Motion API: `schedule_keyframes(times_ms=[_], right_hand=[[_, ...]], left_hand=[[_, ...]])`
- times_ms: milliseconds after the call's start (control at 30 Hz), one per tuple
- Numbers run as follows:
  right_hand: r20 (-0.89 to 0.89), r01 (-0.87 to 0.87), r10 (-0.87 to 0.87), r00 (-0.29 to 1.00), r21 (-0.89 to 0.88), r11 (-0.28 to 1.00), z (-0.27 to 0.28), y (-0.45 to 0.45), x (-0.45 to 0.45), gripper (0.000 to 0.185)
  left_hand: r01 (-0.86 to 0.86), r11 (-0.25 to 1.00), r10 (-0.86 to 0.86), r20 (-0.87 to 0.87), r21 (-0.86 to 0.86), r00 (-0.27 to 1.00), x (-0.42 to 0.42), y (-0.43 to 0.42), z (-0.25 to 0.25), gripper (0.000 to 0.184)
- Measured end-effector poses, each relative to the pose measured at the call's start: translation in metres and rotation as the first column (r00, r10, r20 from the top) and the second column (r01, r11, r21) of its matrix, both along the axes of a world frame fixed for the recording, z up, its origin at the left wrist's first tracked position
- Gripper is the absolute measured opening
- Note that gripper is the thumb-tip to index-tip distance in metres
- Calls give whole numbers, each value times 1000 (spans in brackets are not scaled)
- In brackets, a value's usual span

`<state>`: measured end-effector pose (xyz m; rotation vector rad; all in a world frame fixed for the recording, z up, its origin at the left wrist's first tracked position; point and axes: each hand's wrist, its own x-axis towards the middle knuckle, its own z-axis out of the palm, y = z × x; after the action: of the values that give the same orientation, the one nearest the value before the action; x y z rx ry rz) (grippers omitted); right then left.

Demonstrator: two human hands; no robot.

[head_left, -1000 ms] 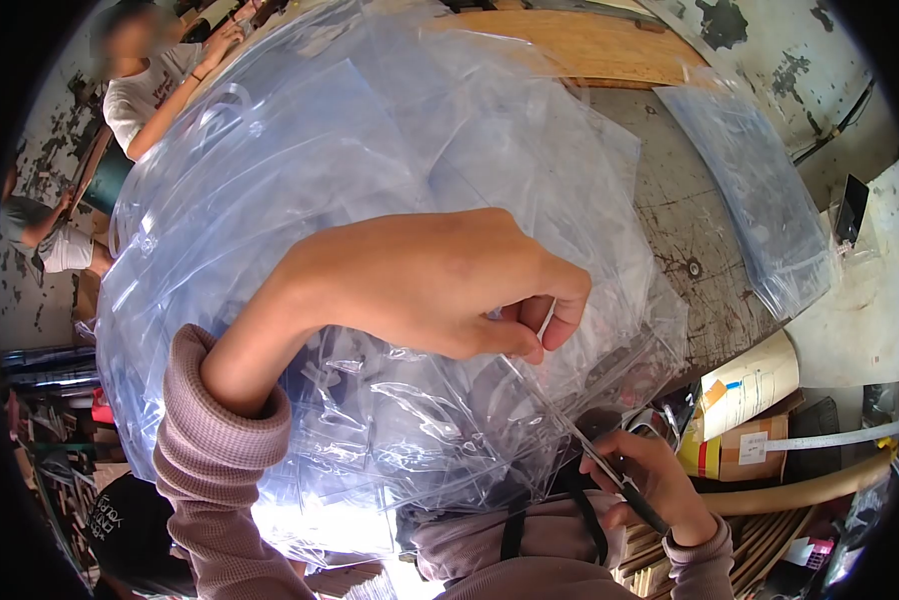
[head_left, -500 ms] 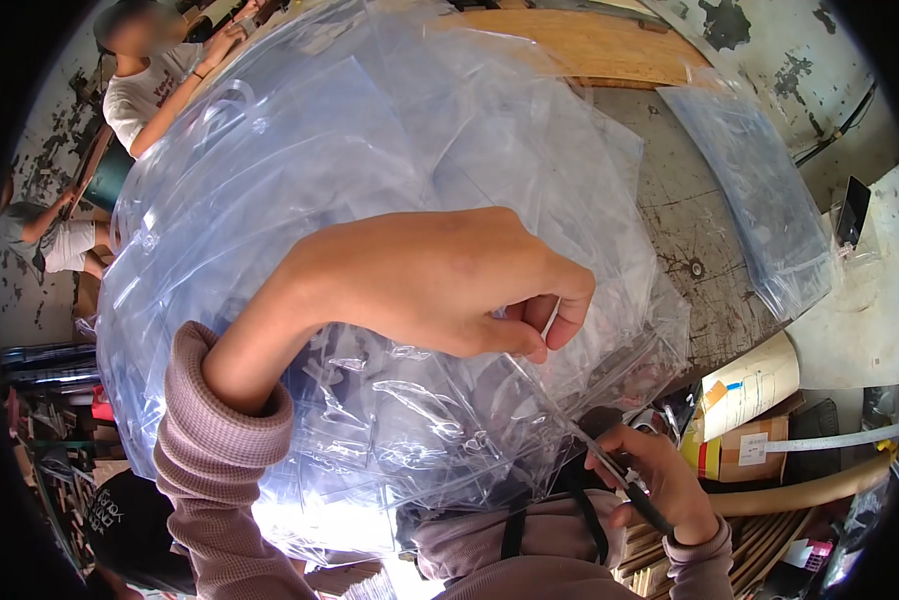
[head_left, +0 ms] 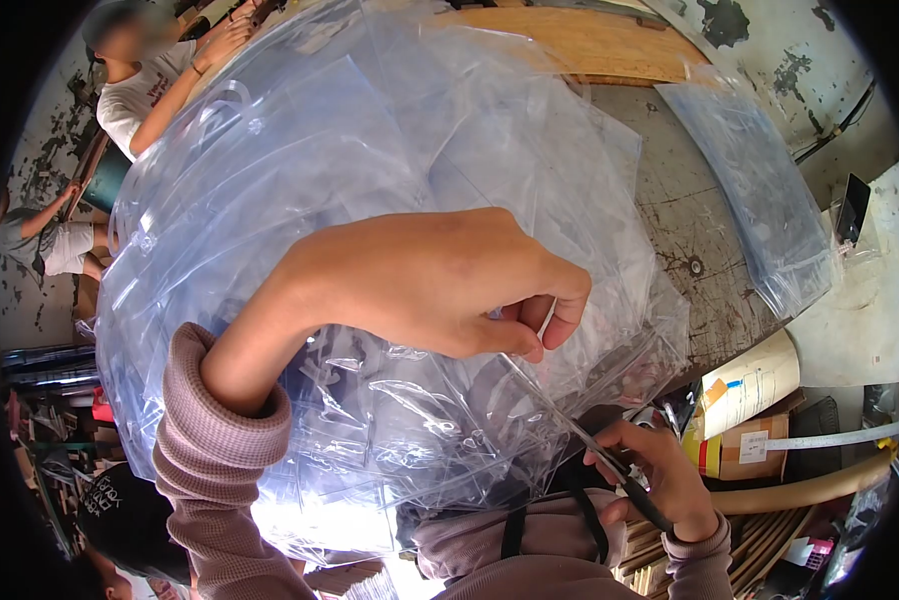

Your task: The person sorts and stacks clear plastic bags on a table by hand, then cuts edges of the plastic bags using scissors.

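Observation:
A large heap of clear plastic sheeting (head_left: 370,150) spreads in front of me and down to my lap. Over its near part is my left hand (head_left: 450,280), bent at the wrist, with thumb and fingertips pinched on an edge of the clear plastic. My right hand (head_left: 665,475), lower right, is closed around scissors (head_left: 635,490) with dark handles. Their blades point up and left toward the pinched edge, lying along the plastic. Glare and see-through layers hide where exactly the blades end.
Folded clear sheets (head_left: 755,190) lie on the scratched table (head_left: 685,215) at right, near a phone (head_left: 852,208). A cardboard box (head_left: 745,450) and a tan tube (head_left: 810,485) are lower right. Two people are upper left; a dark-capped head (head_left: 120,515) is lower left.
My hands, the scissors and the plastic have hardly moved. The person in the dark cap at lower left has shifted, showing more of the face and shoulder.

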<state>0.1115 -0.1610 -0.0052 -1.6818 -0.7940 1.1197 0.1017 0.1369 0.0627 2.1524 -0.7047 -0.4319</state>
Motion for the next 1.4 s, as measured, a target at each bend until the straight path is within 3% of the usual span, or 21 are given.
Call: schedule_keyframes(times_ms=[500,800,1000,1100,1200,1233,1267,1300,1367,1400], right_hand=[[35,-14,13,999,16,1000,1,2,1,58],[-120,23,-22,993,1,1000,-10,-6,-3,62],[-338,112,-86,937,57,992,-10,-8,-11,62],[-186,48,-55,981,-47,998,-2,-18,-6,62],[324,148,-146,935,17,989,8,-41,6,62],[345,96,-67,936,-66,993,11,-58,22,59],[314,271,-248,916,-33,962,16,-62,24,60],[278,439,-421,864,-6,898,19,-64,24,60],[584,547,-491,646,94,832,22,-55,31,61],[650,568,-523,552,167,806,19,-45,32,59]], left_hand=[[5,1000,-5,-11,-5,1000,1,0,0,11],[4,1000,-4,4,-26,1000,1,1,2,11],[14,1000,-13,5,-15,1000,0,1,2,12],[14,1000,-14,20,-15,1000,0,0,2,12],[6,1000,-6,27,-5,1000,-1,0,1,11],[6,1000,-6,28,-4,1000,-1,0,-1,11],[11,1000,-10,40,-17,999,-1,0,-3,12],[16,999,-14,54,-30,998,-1,0,-3,12],[5,1000,-5,31,-1,1000,-1,-1,0,13],[-6,1000,6,6,28,1000,-1,-2,2,14]])
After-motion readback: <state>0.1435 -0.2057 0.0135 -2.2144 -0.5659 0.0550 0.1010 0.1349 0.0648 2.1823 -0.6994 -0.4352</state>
